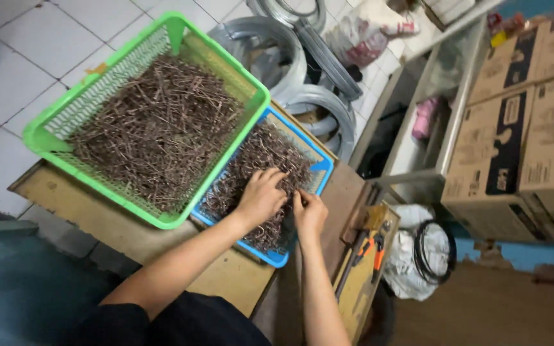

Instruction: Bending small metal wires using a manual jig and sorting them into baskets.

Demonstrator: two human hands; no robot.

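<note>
Fingers of the left hand point(261, 195) lie spread and slightly curled over the metal hooks point(258, 157) in the blue basket point(320, 168), palm down. The right hand point(310, 211) presses into the same pile at the basket's near edge, fingers bent; whether they pinch a hook cannot be told. The green basket point(52, 138), heaped with brown wire pieces point(155, 128), overlaps the blue one on the wooden bench point(84, 214). Pliers point(373, 250) lie to the right. Cardboard boxes point(527, 128) are stacked further right.
</note>
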